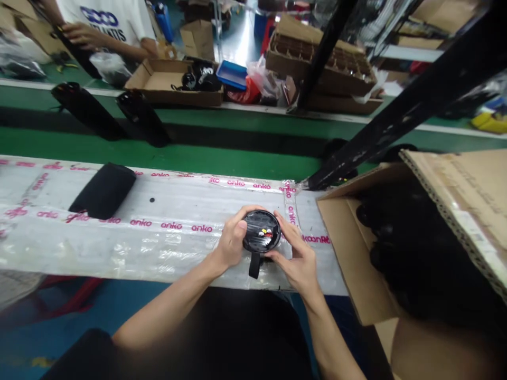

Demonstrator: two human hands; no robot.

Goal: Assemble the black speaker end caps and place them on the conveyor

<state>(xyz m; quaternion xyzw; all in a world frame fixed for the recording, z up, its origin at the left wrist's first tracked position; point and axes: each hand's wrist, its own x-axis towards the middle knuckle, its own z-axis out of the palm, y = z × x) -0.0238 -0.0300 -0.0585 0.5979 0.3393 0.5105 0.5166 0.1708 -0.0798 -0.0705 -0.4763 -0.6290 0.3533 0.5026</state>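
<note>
Two-handed, holds a round black thing [257,244] over the near part of the white table [174,253]; pinches its left edge with the left hand [232,243], thumb on top and fingers curled around the side; hugs its right side with the right hand [299,258], fingers reaching up along the edge and thumb spread apart from them, down by the bottom edge; shows little red, yellow and white bits [265,232] in the shiny middle; shows a short black strap [254,265] below, between the hands; cannot tell if the round black thing touches the table; has a black pouch [105,190] well off to the left, with a small black dot [152,200] on the table between pouch and hands; has an open brown box [336,237] near the right hand, with dark things [420,248] inside, too dark to name; shows two black tubes [142,116] on the green strip [222,153] behind the table, and another person [130,16] in a white shirt past that.
</note>
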